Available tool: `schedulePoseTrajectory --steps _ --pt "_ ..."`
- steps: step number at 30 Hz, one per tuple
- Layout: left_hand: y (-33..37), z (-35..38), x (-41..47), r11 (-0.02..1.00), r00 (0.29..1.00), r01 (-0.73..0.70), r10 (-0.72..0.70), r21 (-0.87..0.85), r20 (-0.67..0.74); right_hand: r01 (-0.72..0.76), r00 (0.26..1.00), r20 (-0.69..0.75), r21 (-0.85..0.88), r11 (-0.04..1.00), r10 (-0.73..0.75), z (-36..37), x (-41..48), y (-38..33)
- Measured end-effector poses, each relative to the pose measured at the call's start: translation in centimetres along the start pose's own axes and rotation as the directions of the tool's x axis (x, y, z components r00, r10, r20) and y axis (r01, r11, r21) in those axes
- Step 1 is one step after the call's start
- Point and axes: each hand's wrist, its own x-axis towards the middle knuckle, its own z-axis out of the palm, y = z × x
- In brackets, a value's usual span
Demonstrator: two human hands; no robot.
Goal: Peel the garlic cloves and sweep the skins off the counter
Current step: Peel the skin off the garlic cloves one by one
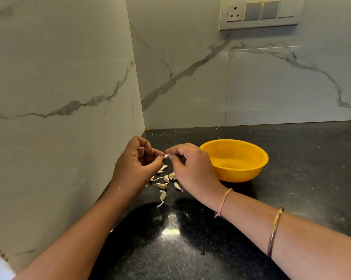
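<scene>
A person's left hand [135,164] and right hand [187,168] meet above the dark counter [292,178], each grip pinched on one small garlic clove [166,156]. More cloves and skins [164,182] lie below them, left of a yellow bowl [235,160].

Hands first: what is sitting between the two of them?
In the head view, one garlic clove bridges the gap: the left hand and the right hand both pinch it with their fingertips.
</scene>
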Motion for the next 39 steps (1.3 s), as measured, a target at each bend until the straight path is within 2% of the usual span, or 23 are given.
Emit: schedulePoseTrajectory --steps 6,13,17,20,22,26,32,35,39 --pt "-0.17 0.05 0.01 1.0 1.0 0.001 -0.001 0.023 0.001 -0.054 0.998 0.03 0.064 0.997 0.052 -0.03 -0.03 -0.12" --pt "-0.09 0.0 -0.13 0.989 1.0 -0.021 0.024 0.147 -0.019 -0.054 0.998 0.03 0.07 0.996 0.052 0.25 -0.2 -0.3" --pt "-0.03 0.09 -0.12 0.989 1.0 -0.014 0.017 0.146 -0.019 -0.088 0.996 0.039 0.096 0.991 0.085 0.29 -0.14 -0.18" --pt "-0.1 0.14 0.0 0.994 0.999 0.025 -0.023 0.104 -0.023 -0.148 0.988 0.071 0.182 0.972 0.137 0.3 -0.04 -0.11" --pt "-0.12 0.17 0.09 0.997 0.998 0.055 -0.054 0.056 -0.028 -0.217 0.975 0.102 0.283 0.934 0.196 0.24 0.03 -0.11" --pt "-0.2 0.18 0.34 0.993 0.993 0.116 -0.116 -0.023 -0.017 -0.357 0.934 0.206 0.516 0.779 0.292 0.06 0.03 -0.29" --pt "-0.46 0.15 0.44 0.986 0.987 0.162 -0.161 0.036 -0.031 -0.381 0.924 0.269 0.718 0.583 0.273 -0.35 0.03 -0.75" --pt "-0.17 0.06 0.33 0.984 0.986 0.164 -0.161 0.062 -0.051 -0.382 0.922 0.266 0.738 0.556 0.28 -0.42 0.01 -0.8" --pt "0.44 -0.1 0.19 0.976 0.977 0.213 -0.214 -0.035 -0.018 -0.371 0.925 0.235 0.727 0.578 0.299 -0.24 -0.06 -0.74"
